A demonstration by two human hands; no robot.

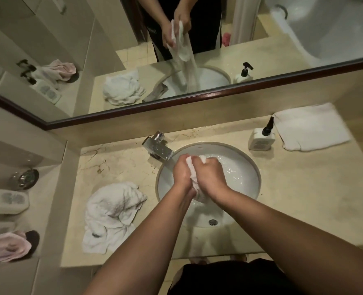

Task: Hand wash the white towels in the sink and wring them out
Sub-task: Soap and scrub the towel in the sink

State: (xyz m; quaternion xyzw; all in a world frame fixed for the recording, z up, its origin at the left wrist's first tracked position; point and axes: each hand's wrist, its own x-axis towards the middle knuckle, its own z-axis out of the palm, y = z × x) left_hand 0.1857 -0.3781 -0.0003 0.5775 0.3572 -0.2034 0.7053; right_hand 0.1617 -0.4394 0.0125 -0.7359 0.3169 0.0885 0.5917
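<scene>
Over the round white sink (247,167), both my hands grip one wet white towel (192,172). My left hand (182,174) curls round its left side and my right hand (210,177) curls round its right side, knuckles up. The towel bunches between my palms and hangs down into the basin, where water ripples. A second, crumpled white towel (112,213) lies on the counter left of the sink. A third white towel (312,126), folded flat, lies at the back right of the counter.
A chrome tap (158,146) stands at the sink's back left. A white pump bottle (261,138) sits beside the folded towel. On the left ledge are another bottle (6,201), a glass (25,176) and a pink cloth (8,248). A mirror (176,50) spans the back wall.
</scene>
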